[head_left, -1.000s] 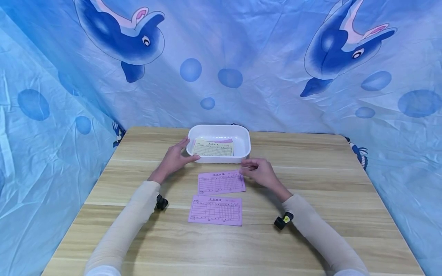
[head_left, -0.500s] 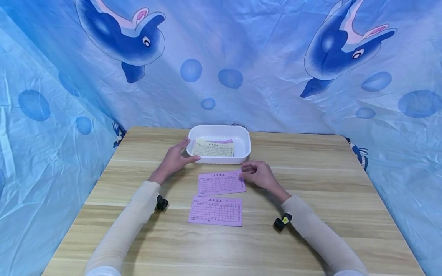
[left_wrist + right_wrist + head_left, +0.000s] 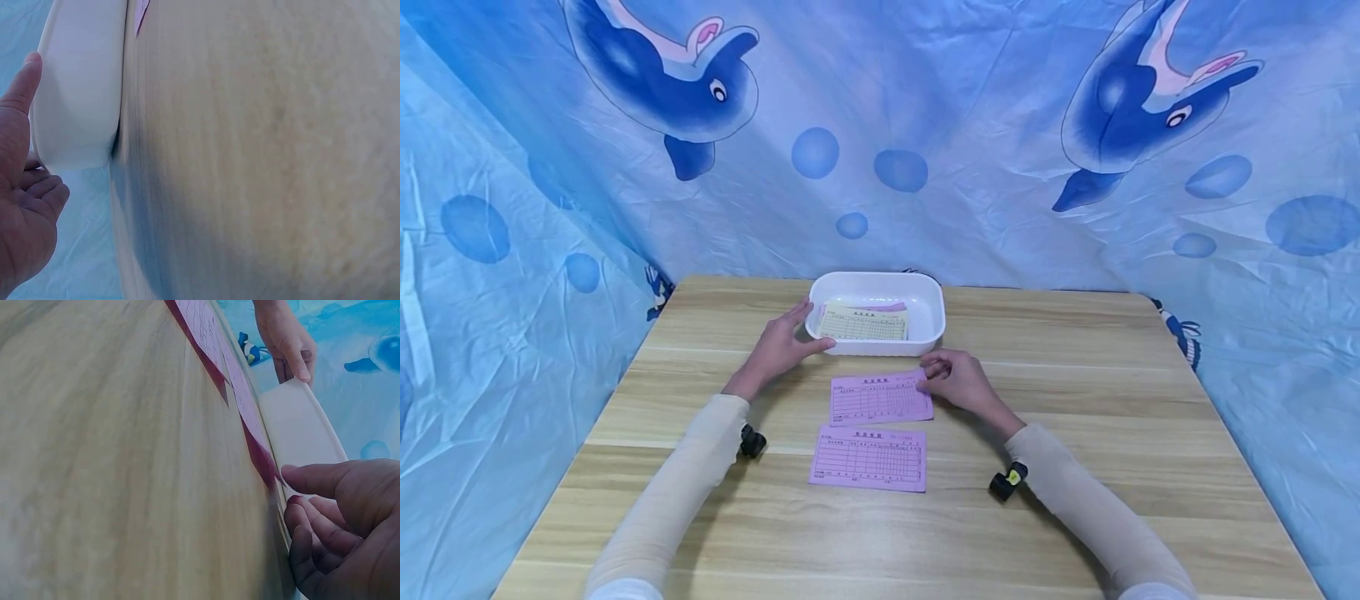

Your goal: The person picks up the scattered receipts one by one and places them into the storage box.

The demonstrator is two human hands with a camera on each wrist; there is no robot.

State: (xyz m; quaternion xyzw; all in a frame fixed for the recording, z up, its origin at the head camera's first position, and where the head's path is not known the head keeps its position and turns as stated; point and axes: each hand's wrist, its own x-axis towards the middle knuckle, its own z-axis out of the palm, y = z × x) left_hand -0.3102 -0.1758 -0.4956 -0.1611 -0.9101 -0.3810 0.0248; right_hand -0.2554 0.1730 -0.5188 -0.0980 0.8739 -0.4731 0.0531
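Wooden counter (image 3: 1075,400) before a blue dolphin-print cloth (image 3: 925,125). Left hand (image 3: 778,346), grip released, rests against the white plastic tray (image 3: 925,329); right hand (image 3: 958,379) pinches the upper pink paper form (image 3: 876,398) at its corner, just before the tray.

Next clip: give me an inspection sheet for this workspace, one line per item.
Surface: wooden table.
Job's things: white tub holding a yellow form; upper pink form and lower pink form lying flat in front of it.
Clutter: nothing seen.
Hands: left hand rests against the tub's left wall; right hand at the upper pink form's right corner, fingers curled, pinch unclear.
Cables: nothing seen.
Surroundings: blue dolphin-print cloth behind and beside the table.
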